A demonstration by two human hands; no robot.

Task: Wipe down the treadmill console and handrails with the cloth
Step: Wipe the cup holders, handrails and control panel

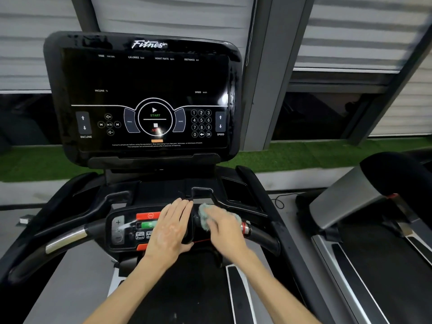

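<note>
Your left hand (173, 228) lay flat on the middle of the panel (121, 230), fingers straight and together, holding nothing. Your right hand (225, 232) covered the cloth (207, 217) at the panel's right edge; blur hid whether those fingers pressed it flat or pinched it. The right handrail (264, 237) began just right of the cloth and ran out rightward and towards you, so that hand was the nearer one for it. Beyond stood the console (149, 94), dark.

Tall console (145, 78) just behind handrail (261, 235)
</note>
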